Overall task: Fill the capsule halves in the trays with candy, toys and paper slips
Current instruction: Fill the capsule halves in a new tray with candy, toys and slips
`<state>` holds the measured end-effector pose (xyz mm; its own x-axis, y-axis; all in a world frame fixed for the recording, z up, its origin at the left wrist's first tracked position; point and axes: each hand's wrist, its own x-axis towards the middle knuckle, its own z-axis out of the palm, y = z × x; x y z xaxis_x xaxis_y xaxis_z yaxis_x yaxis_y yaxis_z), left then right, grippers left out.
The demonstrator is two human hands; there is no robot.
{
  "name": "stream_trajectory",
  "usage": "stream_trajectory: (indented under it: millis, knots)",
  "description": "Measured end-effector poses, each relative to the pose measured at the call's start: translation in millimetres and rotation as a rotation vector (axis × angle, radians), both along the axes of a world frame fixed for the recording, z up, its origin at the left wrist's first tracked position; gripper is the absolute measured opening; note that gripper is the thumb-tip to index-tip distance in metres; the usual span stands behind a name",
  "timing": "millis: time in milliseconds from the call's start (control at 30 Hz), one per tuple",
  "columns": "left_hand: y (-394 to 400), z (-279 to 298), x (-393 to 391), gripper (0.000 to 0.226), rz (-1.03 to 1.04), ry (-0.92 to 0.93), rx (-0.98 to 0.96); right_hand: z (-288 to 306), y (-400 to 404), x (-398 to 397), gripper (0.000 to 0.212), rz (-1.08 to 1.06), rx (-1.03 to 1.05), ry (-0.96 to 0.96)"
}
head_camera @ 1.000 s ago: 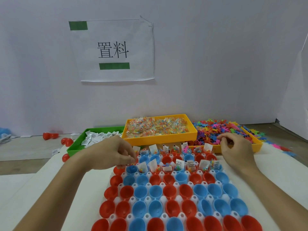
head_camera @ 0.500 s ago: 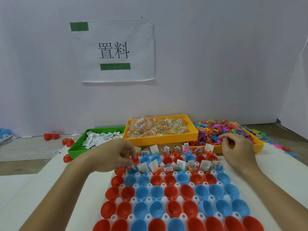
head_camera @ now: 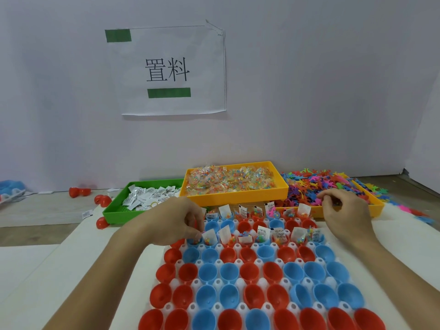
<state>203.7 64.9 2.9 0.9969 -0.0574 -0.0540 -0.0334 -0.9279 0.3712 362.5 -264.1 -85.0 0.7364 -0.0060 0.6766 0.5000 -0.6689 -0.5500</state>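
Two hands curled, left hand (head_camera: 177,221) fingertips hiding a candy, right hand (head_camera: 345,211) contents unclear, tray (head_camera: 238,281) cropped below

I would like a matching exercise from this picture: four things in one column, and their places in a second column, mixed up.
Things:
1. green tray
2. middle orange tray
3. left hand
4. right hand

Places or contents:
A. at the pile of coloured plastic toys
B. holds wrapped candy
C. holds white paper slips
D. over the far left of the capsule tray, at a blue half

Pairs: 1-C, 2-B, 3-D, 4-A
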Motion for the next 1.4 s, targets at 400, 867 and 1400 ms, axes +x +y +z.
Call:
stream_trajectory:
  millis: [400,867,1400]
  knots:
    - [5.7,4.0,-2.7,0.009,-0.013,-0.042,-0.087,2.6,0.0,-2.2,0.016,0.010,-0.004,-0.005]
    - [8.2,-0.3,-1.6,0.019,-0.046,-0.043,-0.028,4.5,0.9,-4.8,0.016,0.012,-0.009,0.010]
    - [52.6,-26.4,6.6,0.026,0.478,-0.416,-0.086,2.2,1.2,-2.3,0.016,0.006,-0.006,-0.004]
